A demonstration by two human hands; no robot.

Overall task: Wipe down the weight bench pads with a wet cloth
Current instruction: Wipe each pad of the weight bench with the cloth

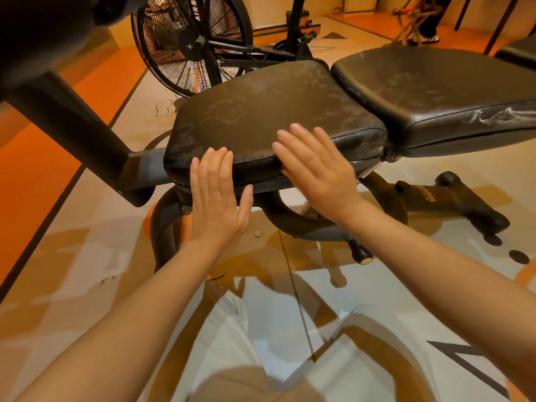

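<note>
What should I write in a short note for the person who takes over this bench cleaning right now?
Left hand: open, fingers straight, at the near edge of the seat pad, holding nothing.
Right hand: open, flat over the same edge, holding nothing.
No cloth is in view.
Seat pad and back pad both show whitish streaks and smears; I cannot tell whether they are wet or dirty.
Left: find the wet cloth, then wipe both pads.
</note>
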